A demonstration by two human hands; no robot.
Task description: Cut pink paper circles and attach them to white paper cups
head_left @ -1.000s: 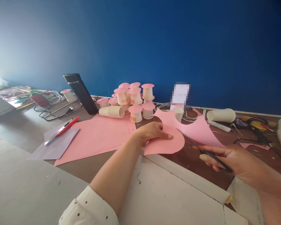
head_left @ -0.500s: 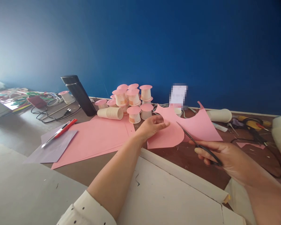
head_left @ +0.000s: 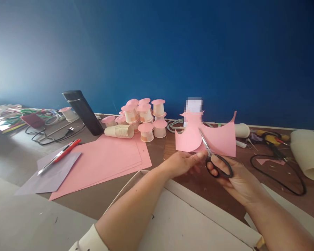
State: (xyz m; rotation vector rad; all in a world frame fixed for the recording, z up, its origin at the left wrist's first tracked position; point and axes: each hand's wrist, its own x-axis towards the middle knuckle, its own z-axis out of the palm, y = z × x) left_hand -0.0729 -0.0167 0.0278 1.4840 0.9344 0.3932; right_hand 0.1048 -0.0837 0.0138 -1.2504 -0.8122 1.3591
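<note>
Pink curve-cut paper [head_left: 219,137], at right, meets black-handled metal scissors [head_left: 207,147] clamped in fingers of right hand [head_left: 237,177]; grip of left hand [head_left: 179,164] is unclear.

- My brown table [head_left: 206,193] carried the lot.
- Left of me: black flask [head_left: 84,113], corded plug [head_left: 70,131].
- Pink sheets [head_left: 104,164] lay flat, lilac sheets [head_left: 61,174] overlapping their left end.
- Near the wall: lower tier of disc-topped cups [head_left: 146,134].
- Right of me: black cable [head_left: 305,190], pink scrap [head_left: 268,161], toppled white cup [head_left: 243,130].
</note>
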